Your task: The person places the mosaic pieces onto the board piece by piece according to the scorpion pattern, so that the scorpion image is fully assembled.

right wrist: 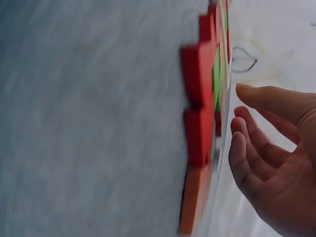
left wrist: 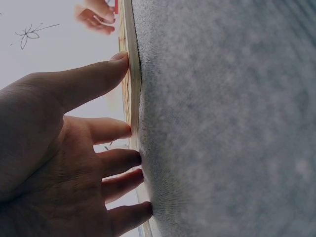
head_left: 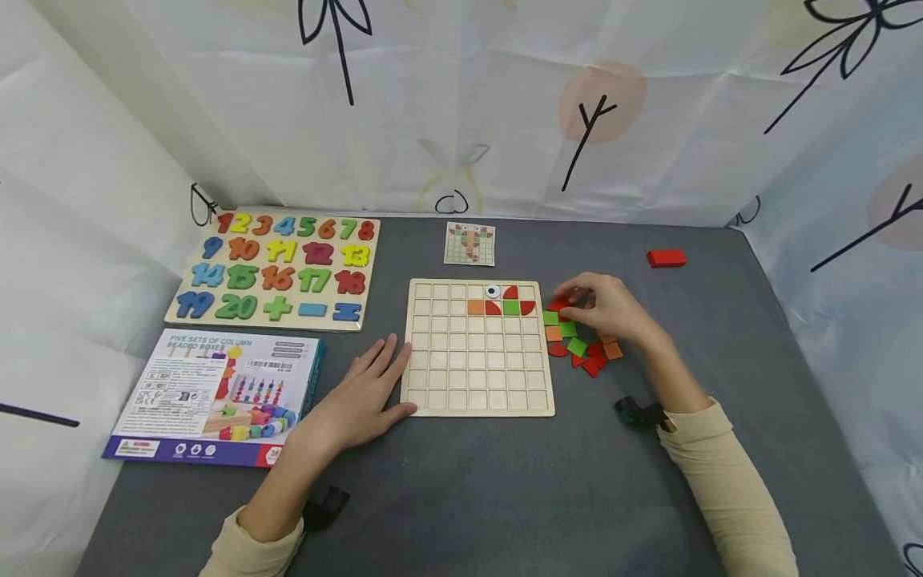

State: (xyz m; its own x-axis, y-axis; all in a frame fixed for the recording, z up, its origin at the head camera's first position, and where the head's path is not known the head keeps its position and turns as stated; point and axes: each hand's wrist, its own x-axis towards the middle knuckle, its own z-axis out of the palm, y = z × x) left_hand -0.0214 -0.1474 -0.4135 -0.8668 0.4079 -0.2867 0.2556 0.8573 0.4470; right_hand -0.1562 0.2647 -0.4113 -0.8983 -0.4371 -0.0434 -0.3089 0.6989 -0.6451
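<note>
Right hand [head_left: 607,306] over loose tiles [head_left: 577,346]

Thumb and fingertips apart, it grasps nothing above the red, green and orange pieces, just right of the wooden grid board [head_left: 469,361]. The left hand [head_left: 364,401], fingers straight and ungripping, touches the board's left edge.

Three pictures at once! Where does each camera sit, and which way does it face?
Head: worn on the head, facing forward and down at the grid board; left hand, right hand and sleeves show.
Left wrist: worn on the left wrist, facing the board's edge; the left hand shows close up, the right hand beyond.
Right wrist: worn on the right wrist, facing the loose pieces; the right hand shows.
Shared: head and left wrist views both show the board and both hands.
</note>
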